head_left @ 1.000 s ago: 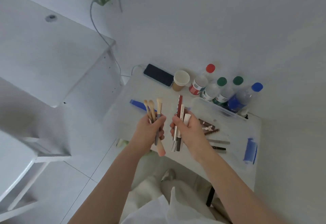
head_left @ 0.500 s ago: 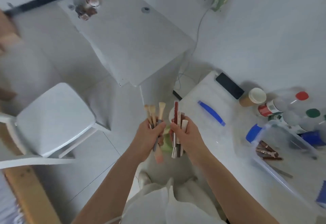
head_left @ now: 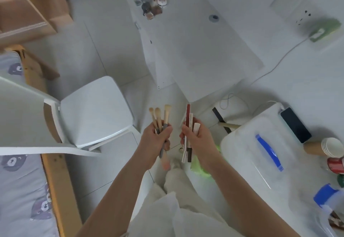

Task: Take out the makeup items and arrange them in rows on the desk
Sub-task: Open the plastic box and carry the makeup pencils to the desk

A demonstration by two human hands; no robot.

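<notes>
Head view | three makeup brushes are gripped in the curled left hand | pencils and tubes are clasped by the right hand | white desk lies at 12 o'clock, well apart.

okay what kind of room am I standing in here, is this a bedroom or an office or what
Most likely a small bedroom or dorm room. A wooden-framed bed with a grey bear-print sheet runs along the left, a white plastic chair stands beside it, and a plain white desk sits against the white wall.
</notes>
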